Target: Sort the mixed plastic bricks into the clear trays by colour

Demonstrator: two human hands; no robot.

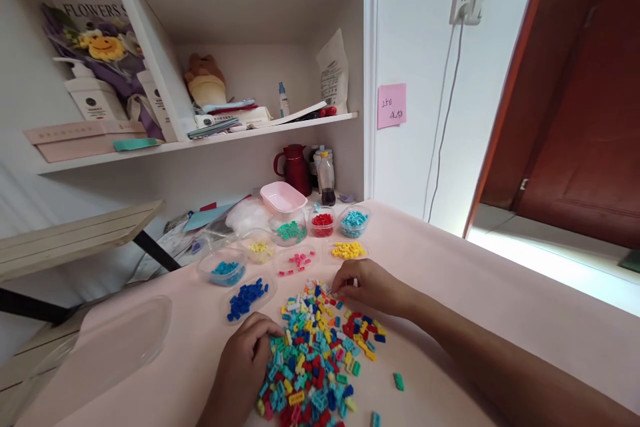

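Pale pink tabletop [460,280] fills the lower frame, the pile of toy bricks [315,353] at bottom centre. Bricks look light, stiff and sturdy; pinching opposite long sides should suit. The left hand [245,353] curls against the pile; the right hand [367,285] bunches its fingertips at the far edge. I cannot tell whether either holds a brick. Beyond, mid-frame, sit dark-blue bricks [247,298], then red bricks [323,223].

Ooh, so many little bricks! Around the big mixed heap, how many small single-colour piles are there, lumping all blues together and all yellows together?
Blue: 3 (dark blue pile, mid-blue pile, light blue pile)
Yellow: 2 (bright yellow pile, pale yellow pile)
Red pile: 1
Green pile: 1
Pink pile: 1
Total: 8
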